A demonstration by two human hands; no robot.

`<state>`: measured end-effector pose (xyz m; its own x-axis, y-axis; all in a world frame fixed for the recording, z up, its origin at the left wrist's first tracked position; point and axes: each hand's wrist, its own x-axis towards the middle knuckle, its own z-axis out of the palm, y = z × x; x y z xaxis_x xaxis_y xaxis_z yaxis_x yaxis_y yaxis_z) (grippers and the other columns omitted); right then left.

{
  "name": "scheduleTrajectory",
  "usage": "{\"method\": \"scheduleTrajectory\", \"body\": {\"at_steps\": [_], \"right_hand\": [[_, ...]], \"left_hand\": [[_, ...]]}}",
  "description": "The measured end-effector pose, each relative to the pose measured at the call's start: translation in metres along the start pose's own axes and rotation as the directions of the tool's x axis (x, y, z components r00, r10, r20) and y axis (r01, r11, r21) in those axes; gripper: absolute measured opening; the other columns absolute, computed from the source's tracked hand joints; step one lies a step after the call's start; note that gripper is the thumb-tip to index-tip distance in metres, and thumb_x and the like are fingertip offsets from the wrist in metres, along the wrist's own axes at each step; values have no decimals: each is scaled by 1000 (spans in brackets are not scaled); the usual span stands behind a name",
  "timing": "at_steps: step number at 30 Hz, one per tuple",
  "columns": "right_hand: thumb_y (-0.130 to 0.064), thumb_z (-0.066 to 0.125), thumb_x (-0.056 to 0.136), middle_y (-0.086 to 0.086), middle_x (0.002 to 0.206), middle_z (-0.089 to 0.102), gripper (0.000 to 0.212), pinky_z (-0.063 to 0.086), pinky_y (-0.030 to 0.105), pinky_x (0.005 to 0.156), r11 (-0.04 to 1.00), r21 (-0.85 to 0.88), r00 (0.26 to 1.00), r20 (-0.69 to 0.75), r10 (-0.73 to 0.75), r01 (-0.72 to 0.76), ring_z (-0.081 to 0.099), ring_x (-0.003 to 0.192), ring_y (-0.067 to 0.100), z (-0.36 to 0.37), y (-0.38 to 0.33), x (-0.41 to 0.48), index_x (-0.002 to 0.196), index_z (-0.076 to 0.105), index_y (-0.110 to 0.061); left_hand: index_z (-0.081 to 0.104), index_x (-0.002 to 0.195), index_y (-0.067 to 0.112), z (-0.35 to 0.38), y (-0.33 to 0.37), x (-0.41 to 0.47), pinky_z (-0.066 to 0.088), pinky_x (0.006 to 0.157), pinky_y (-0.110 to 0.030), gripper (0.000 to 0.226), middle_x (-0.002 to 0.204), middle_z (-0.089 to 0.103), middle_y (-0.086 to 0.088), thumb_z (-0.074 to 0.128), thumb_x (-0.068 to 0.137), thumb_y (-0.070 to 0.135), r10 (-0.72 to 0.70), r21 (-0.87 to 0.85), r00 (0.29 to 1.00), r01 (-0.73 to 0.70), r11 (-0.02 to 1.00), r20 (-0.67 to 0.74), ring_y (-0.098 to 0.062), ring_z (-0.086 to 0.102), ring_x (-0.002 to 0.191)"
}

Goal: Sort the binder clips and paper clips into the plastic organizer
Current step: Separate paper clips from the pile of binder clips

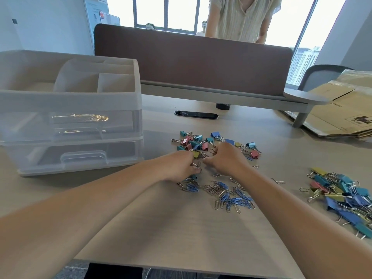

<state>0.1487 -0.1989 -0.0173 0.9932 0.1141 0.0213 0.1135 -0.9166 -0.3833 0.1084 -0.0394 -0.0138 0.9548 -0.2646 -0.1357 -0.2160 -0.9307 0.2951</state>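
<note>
At twelve o'clock, your binder clips [201,142] mix teal, pink, blue and yellow, with silver wire handles. Nearer you, the paper clips [227,195] are blue and silver. At three o'clock, the second heap [342,196] shows blue, yellow, teal and pink. Your organizer [70,101] at ten o'clock is frosted translucent white. The worktop [181,234] is pale beige with fine wood grain. The divider [191,63] is brown and the cardboard [338,117] at two o'clock tan.
</note>
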Motion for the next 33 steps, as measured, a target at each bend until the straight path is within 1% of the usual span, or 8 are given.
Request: {"method": "scheduleTrajectory", "body": {"at_steps": [3, 6, 9, 13, 18, 26, 30, 33], "right_hand": [[-41, 71, 86, 0, 61, 55, 35, 39, 26, 50, 1000, 20, 1000, -7, 8, -8, 51, 55, 16, 0, 1, -3, 72, 56, -12], [-40, 70, 86, 1, 65, 58, 34, 40, 26, 50, 999, 32, 1000, -17, 16, -16, 54, 57, 15, -1, 3, -6, 80, 62, -8], [-40, 71, 85, 2, 70, 65, 35, 44, 27, 52, 999, 37, 999, -39, 4, -3, 59, 61, 16, -2, 6, -8, 87, 61, -7], [-40, 72, 83, 7, 77, 71, 34, 55, 33, 61, 999, 42, 999, -40, 1, 1, 63, 64, 18, 0, 10, -9, 85, 63, -7], [-39, 71, 84, 7, 75, 68, 34, 44, 28, 53, 998, 69, 998, -62, -8, 12, 57, 60, 16, 0, 13, -14, 85, 66, -5], [-40, 68, 84, 6, 74, 68, 34, 44, 27, 53, 999, 36, 996, -84, -6, 9, 58, 61, 17, -8, 20, -19, 86, 66, -6], [-42, 66, 85, 5, 73, 62, 40, 43, 28, 54, 999, 39, 998, -63, 1, 1, 54, 62, 19, -10, 24, -23, 90, 67, -3], [-42, 64, 86, 5, 82, 62, 33, 46, 30, 62, 995, 97, 1000, -27, -7, 10, 56, 72, 21, -13, 29, -27, 91, 65, -10]], "left_hand": [[53, 105, 9, 1, 1, -2, 39, 67, -33, 42, 102, 61, -13, 59, 91, 48, 5, 33, 1000, -5, 999, 5, -19, 49, 78], [51, 120, 9, 0, 2, -3, 45, 79, -34, 51, 112, 60, -11, 63, 89, 47, 8, 52, 1000, -9, 999, 21, -21, 54, 91], [50, 124, 10, -1, 4, -3, 46, 83, -35, 54, 115, 59, -11, 65, 88, 47, 5, 70, 1000, -6, 998, 26, -23, 56, 99], [52, 121, 9, -4, 10, -5, 44, 77, -34, 50, 113, 59, -11, 67, 87, 43, 10, 64, 1000, -11, 998, 9, -22, 54, 92], [57, 114, 7, -3, 17, -4, 37, 60, -31, 39, 98, 59, -9, 67, 87, 34, 18, 55, 998, -15, 998, -61, -21, 52, 78], [56, 121, 11, -1, 21, 1, 38, 69, -30, 40, 110, 61, -7, 66, 89, 34, 33, 62, 998, -30, 998, -50, -22, 54, 91], [58, 114, 9, -1, 23, 0, 37, 63, -31, 34, 102, 61, -10, 64, 91, 32, 32, 100, 999, -28, 995, -31, -23, 55, 85], [60, 107, 7, -1, 25, 1, 37, 61, -32, 29, 91, 60, -11, 63, 89, 30, 26, 125, 999, -22, 992, -31, -22, 50, 75]]}}
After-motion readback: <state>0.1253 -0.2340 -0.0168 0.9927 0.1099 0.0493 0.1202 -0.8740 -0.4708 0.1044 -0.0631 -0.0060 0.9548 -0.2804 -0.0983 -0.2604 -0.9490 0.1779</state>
